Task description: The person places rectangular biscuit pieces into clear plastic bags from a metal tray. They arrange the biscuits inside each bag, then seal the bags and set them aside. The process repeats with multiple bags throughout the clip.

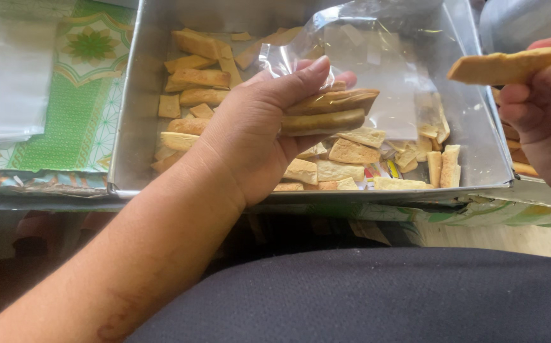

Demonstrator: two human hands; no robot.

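Observation:
My left hand (259,130) hovers over a metal tray (137,127) and grips two long flat golden biscuits (329,111) stacked together, along with a clear plastic bag (367,60) that opens away from the palm. At the right edge my right hand (539,117) holds one more long biscuit (510,65) between thumb and fingers, raised beside the tray's right wall. Several loose rectangular biscuits (351,152) lie on the tray floor below and behind my left hand.
A green patterned cloth (75,108) covers the table left of the tray, with a stack of clear plastic bags (6,70) on it. A grey metal vessel (523,22) stands at the top right. My dark-clothed lap (383,298) fills the foreground.

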